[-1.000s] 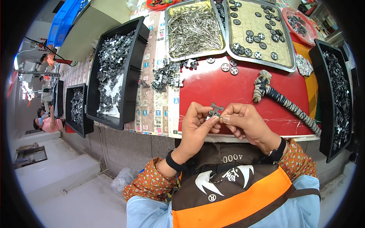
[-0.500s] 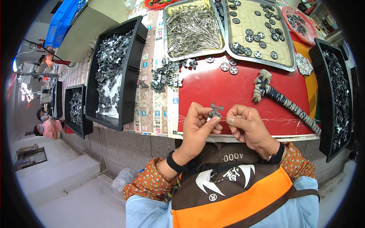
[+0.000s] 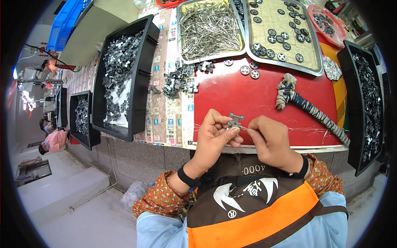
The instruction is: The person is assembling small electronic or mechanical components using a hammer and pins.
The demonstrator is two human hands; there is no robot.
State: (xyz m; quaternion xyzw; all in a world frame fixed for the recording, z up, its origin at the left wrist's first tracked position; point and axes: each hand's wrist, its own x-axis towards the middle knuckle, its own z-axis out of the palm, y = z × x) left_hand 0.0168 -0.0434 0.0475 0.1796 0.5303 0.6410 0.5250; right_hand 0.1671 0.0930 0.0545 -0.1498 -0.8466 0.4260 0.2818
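My left hand [image 3: 211, 136] is closed on a small grey plastic chassis-like part [image 3: 236, 118], pinched between thumb and fingers above the red board's front edge. My right hand [image 3: 271, 140], just beside it, pinches the end of a thin metal pin [image 3: 243, 128] that points at the part. Whether the pin's tip sits inside the part is too small to tell. Ahead lie several loose wheels [image 3: 245, 70] on the red board [image 3: 231, 97], and left of them a pile of similar grey parts [image 3: 178, 82].
Metal pins [image 3: 211, 31] fill one tray; another tray [image 3: 269, 13] holds black wheels. A wrapped hammer [image 3: 316, 113] lies at right. Black bins of parts stand left [image 3: 142, 78] and right [image 3: 355, 120]. A red basket [image 3: 337, 35] is at the far right. Another person [image 3: 56, 138] is far left.
My right hand has rolled over, its back now facing up, still pinching by the part. My left hand has shifted slightly left and keeps its hold.
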